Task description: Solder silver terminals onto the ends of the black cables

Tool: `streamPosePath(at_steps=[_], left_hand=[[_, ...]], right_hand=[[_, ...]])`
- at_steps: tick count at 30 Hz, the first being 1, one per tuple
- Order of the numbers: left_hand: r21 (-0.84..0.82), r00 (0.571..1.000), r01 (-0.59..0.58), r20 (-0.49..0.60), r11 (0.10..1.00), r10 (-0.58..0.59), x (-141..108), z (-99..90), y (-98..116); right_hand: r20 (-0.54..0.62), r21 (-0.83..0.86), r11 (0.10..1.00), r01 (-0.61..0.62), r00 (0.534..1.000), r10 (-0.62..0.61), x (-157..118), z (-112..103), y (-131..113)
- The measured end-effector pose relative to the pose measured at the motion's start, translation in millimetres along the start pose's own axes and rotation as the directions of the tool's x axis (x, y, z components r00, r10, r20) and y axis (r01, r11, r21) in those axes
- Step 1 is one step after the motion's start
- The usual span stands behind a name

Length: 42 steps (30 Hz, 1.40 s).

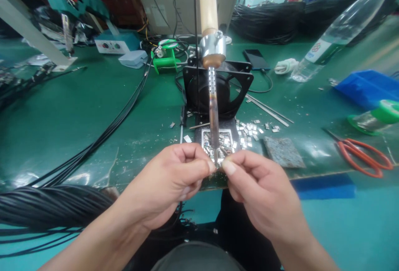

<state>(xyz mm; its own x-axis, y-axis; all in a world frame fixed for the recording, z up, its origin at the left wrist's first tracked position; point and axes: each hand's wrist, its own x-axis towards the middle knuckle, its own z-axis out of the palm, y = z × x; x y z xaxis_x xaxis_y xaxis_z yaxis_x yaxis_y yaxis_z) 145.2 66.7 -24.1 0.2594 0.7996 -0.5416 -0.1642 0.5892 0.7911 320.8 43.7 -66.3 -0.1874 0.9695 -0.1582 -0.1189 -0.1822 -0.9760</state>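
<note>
A soldering iron (pixel 213 113) with a wooden handle hangs upright, tip down, in the middle of the head view. My left hand (pixel 174 175) is closed in a pinch just left of the tip. From the other side my right hand (pixel 262 188) also pinches, its fingertips close to the tip. What the fingertips hold is too small and too hidden to name. Behind them, a shallow tray (pixel 231 134) contains many small silvery metal pieces. More such metal pieces (pixel 249 131) lie scattered to its right.
A black fan (pixel 238 104) stands behind the iron. On the right are a grey sponge-like block (pixel 283 152), orange-handled scissors (pixel 363 154), a solder spool (pixel 370 119), a blue bin (pixel 368 88) and a plastic bottle (pixel 336 34). Black cables (pixel 52 206) bundle at the left edge.
</note>
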Motion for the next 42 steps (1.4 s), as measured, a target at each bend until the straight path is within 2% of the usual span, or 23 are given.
streamPosePath(at_steps=[33, 37, 42], left_hand=[[0.033, 1.000, -0.016, -0.015, 0.999, 0.017, -1, 0.3, 1], [0.025, 1.000, -0.017, -0.002, 1.000, 0.017, -4, 1.3, -2], [0.055, 0.999, -0.039, 0.005, 0.998, 0.039, -16, 2.1, -13]], right_hand=[[0.021, -0.015, 0.998, 0.058, 0.998, -0.057, 2, 1, -5], [0.011, -0.033, 0.998, 0.054, 0.998, -0.054, -3, 1, -6], [-0.026, -0.131, 0.988, 0.076, 0.996, -0.080, -20, 0, -2]])
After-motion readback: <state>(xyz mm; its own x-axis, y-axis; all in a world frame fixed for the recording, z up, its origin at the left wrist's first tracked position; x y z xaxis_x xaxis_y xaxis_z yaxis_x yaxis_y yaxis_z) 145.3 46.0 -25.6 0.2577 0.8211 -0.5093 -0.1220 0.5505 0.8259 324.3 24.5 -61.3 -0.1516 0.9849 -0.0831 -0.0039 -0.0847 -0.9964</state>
